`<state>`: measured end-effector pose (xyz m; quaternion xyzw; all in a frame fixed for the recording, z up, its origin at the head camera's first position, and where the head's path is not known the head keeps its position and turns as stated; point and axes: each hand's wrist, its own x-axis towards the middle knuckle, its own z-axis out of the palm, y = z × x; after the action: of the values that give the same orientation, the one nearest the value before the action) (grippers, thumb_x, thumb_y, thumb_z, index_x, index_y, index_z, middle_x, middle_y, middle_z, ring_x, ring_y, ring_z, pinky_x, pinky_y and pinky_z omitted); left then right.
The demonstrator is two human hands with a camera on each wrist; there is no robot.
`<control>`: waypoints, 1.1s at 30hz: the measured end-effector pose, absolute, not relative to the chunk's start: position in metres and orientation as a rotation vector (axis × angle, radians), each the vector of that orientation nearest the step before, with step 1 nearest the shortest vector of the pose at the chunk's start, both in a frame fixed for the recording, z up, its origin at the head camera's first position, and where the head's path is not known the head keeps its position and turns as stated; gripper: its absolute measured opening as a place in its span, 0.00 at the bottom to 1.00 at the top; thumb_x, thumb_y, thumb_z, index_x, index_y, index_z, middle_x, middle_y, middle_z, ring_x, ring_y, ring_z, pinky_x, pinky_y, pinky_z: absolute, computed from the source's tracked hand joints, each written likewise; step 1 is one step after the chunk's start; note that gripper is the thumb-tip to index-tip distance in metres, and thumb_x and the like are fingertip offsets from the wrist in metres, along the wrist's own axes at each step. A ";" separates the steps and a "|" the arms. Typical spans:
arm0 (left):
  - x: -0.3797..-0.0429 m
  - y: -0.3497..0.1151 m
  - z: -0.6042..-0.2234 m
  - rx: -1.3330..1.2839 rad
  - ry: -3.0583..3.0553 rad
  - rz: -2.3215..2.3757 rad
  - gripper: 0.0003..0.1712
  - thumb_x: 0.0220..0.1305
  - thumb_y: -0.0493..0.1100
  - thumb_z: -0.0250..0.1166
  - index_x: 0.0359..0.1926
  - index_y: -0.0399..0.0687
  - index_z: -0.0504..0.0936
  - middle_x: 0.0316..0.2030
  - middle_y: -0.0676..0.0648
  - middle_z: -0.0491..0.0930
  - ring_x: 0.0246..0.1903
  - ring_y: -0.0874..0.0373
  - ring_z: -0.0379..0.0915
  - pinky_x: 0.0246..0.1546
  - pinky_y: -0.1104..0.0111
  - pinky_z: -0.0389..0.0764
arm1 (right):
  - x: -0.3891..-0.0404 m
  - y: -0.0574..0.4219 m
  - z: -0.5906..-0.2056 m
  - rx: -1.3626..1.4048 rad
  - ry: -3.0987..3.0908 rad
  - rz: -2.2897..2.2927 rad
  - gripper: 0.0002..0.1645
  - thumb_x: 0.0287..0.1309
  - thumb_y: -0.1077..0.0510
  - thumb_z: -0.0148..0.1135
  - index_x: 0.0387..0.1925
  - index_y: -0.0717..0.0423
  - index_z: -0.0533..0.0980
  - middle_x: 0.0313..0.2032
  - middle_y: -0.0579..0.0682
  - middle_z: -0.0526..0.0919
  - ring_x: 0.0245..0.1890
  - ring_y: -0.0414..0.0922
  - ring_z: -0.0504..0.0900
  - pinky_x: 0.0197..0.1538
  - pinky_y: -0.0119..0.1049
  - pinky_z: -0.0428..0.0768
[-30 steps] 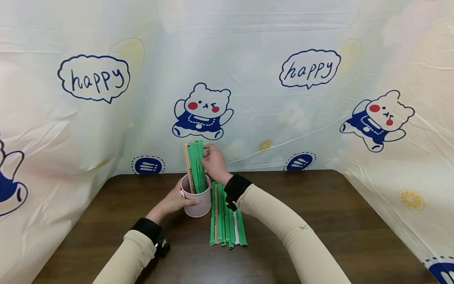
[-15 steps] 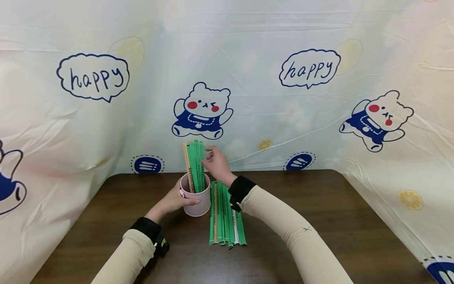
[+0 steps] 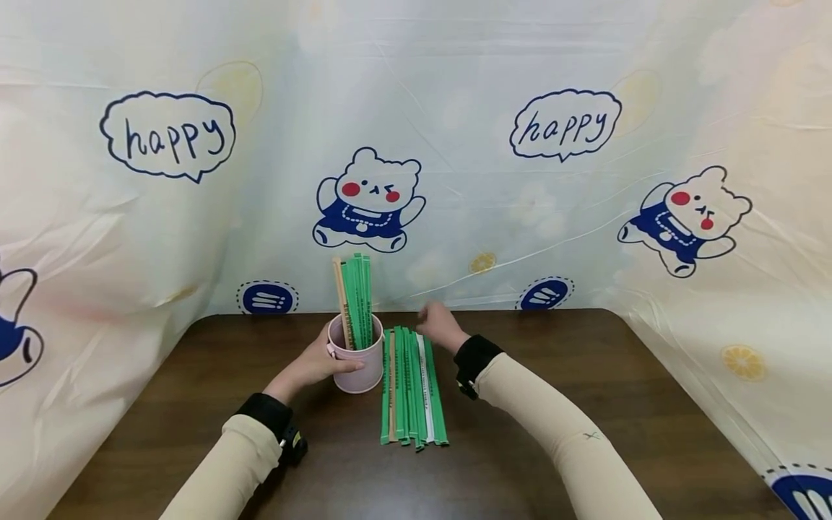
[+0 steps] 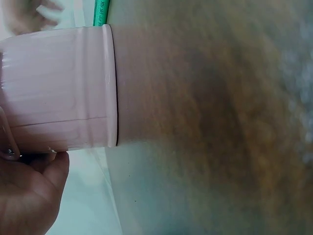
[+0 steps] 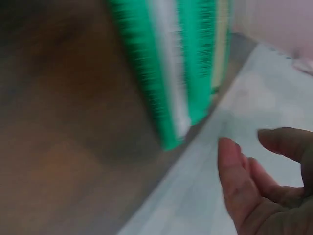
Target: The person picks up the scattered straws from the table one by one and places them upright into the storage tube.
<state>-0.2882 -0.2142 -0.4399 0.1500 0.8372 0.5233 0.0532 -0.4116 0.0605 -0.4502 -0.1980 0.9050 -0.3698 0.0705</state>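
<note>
A: Your left hand (image 3: 317,363) grips the pink bucket (image 3: 360,372) on the counter (image 3: 500,473), green and tan sticks (image 3: 357,300) leaning up inside it!

B: And your right hand (image 3: 442,326) hovers near the far ends of the flat row (image 3: 409,386) just beside that bucket, thumb and fingers spread apart!

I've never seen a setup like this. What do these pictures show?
No machine here: a person works bare-handed, each hand a grip. The wide picture comes from a head camera; the two close ones from wrist cameras. On the dark brown, wood-look table lie slim, flat packets in a row, mostly green, one tan, one white. The left grip holds a pale pink, cylindrical bucket with green and tan packets standing in it. The right grip holds nothing, near the row's far end.
</note>
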 end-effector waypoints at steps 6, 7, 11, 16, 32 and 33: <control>-0.287 -0.215 -0.441 0.419 2.525 1.570 0.64 0.60 0.45 0.75 0.80 0.43 0.37 0.77 0.31 0.51 0.74 0.31 0.55 0.71 0.32 0.61 | -0.358 0.074 -0.433 -0.428 2.707 -0.993 0.20 0.66 0.68 0.60 0.58 0.72 0.74 0.50 0.67 0.81 0.34 0.54 0.84 0.35 0.44 0.87; -0.287 -0.215 -0.441 0.412 2.527 1.569 0.64 0.59 0.45 0.75 0.80 0.43 0.38 0.77 0.31 0.51 0.74 0.31 0.55 0.71 0.32 0.61 | -0.357 0.076 -0.436 -0.436 2.714 -0.990 0.20 0.65 0.68 0.60 0.57 0.72 0.75 0.51 0.67 0.81 0.34 0.53 0.84 0.35 0.43 0.87; -0.288 -0.215 -0.443 0.411 2.538 1.582 0.64 0.58 0.45 0.76 0.80 0.41 0.39 0.76 0.30 0.52 0.74 0.30 0.55 0.71 0.32 0.61 | -0.357 0.076 -0.444 -0.418 2.706 -1.036 0.09 0.63 0.70 0.61 0.44 0.68 0.80 0.46 0.63 0.83 0.29 0.49 0.82 0.32 0.41 0.86; -0.287 -0.214 -0.440 0.392 2.539 1.586 0.64 0.58 0.45 0.76 0.80 0.42 0.39 0.76 0.30 0.52 0.74 0.30 0.54 0.72 0.32 0.60 | -0.357 0.071 -0.447 -0.425 2.714 -1.060 0.28 0.59 0.74 0.58 0.20 0.46 0.54 0.26 0.48 0.69 0.17 0.40 0.67 0.24 0.33 0.70; -0.287 -0.215 -0.438 0.415 2.528 1.595 0.64 0.58 0.46 0.76 0.80 0.43 0.39 0.76 0.31 0.52 0.73 0.32 0.55 0.72 0.33 0.61 | -0.340 0.062 -0.432 -0.361 2.752 -1.034 0.32 0.60 0.73 0.61 0.15 0.47 0.52 0.10 0.38 0.49 0.11 0.38 0.63 0.23 0.32 0.75; -0.287 -0.215 -0.438 0.411 2.527 1.601 0.64 0.58 0.45 0.76 0.80 0.43 0.39 0.76 0.31 0.52 0.73 0.32 0.55 0.72 0.33 0.61 | -0.344 0.063 -0.434 -0.337 2.740 -1.037 0.31 0.60 0.72 0.62 0.16 0.49 0.53 0.11 0.39 0.50 0.12 0.41 0.68 0.25 0.34 0.79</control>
<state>-0.2871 -0.2147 -0.4382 0.1357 0.8354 0.5292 0.0609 -0.3438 0.0629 -0.4345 -0.1139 0.9248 -0.3501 0.0963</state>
